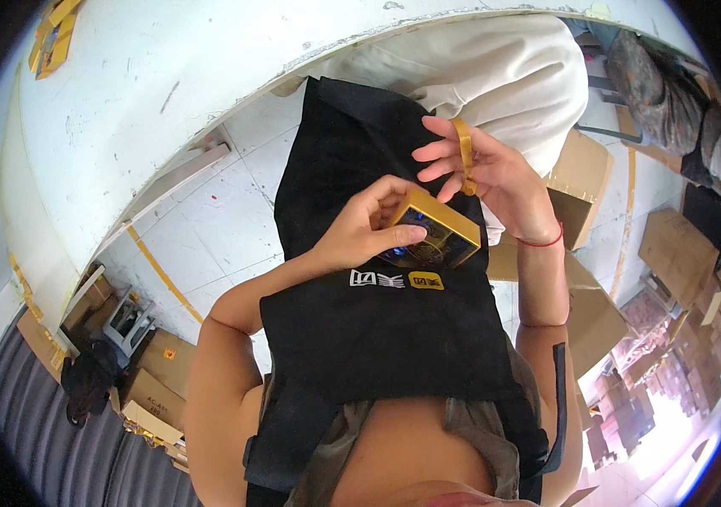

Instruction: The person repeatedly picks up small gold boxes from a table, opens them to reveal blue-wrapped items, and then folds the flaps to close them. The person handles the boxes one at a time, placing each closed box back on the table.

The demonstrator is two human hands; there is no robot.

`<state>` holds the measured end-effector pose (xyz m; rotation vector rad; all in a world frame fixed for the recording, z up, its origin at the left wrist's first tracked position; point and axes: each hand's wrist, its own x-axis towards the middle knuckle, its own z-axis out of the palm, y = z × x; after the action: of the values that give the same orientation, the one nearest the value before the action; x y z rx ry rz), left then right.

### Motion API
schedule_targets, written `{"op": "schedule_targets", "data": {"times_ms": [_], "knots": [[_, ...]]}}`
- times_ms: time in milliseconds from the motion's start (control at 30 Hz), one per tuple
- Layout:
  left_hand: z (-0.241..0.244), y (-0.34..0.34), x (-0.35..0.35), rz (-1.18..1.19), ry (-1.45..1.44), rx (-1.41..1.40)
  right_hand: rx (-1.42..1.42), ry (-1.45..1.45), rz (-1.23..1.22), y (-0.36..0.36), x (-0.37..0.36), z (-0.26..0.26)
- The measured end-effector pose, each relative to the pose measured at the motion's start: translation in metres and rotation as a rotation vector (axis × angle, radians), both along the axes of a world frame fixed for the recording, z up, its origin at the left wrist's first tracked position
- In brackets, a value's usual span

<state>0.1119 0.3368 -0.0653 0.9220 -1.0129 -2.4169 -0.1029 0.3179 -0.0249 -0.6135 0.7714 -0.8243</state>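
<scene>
My left hand point(366, 222) grips a small gold box point(452, 222) with a dark, blue-glinting face, its thumb pressed on that face. The box is tilted above my lap, over a black apron point(347, 158). Up and to the right, my right hand point(493, 165) carries a loop of gold ribbon point(464, 142) across its spread fingers. A small knot or bow shows at the loop's lower end. Whether the ribbon joins the box cannot be made out. A thin red cord circles the right wrist.
A scuffed white table point(208, 57) curves across the front, with gold boxes point(56, 41) at its far left. Open cardboard cartons point(579, 190) stand close on my right. A grey stool point(129, 323) and more cartons point(154, 399) are at the left rear.
</scene>
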Motion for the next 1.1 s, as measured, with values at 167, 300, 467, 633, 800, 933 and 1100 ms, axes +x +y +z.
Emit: {"op": "schedule_targets", "data": {"times_ms": [167,300,467,633,800,933,1100], "knots": [[0.007,-0.016,-0.001,0.077,-0.204,-0.309,0.018,0.144,0.104,0.000,-0.004,0.027],[0.013,-0.021,-0.003,0.008,-0.171,-0.387,-0.017,0.219,0.320,0.007,0.005,0.045],[0.012,-0.014,-0.003,-0.069,-0.131,-0.379,-0.458,0.210,0.316,0.006,0.007,-0.008],[0.009,-0.013,0.000,-0.066,-0.094,-0.323,-0.014,-0.063,0.090,0.018,0.026,-0.019],[0.007,-0.011,-0.005,-0.019,-0.196,-0.256,0.026,0.172,0.062,0.015,0.024,-0.017],[0.007,-0.010,-0.004,0.062,-0.224,-0.271,-0.167,0.475,-0.167,0.030,0.027,-0.008],[-0.009,-0.002,-0.005,0.160,-0.163,-0.266,-0.645,0.750,-0.091,0.034,0.022,-0.008]]}}
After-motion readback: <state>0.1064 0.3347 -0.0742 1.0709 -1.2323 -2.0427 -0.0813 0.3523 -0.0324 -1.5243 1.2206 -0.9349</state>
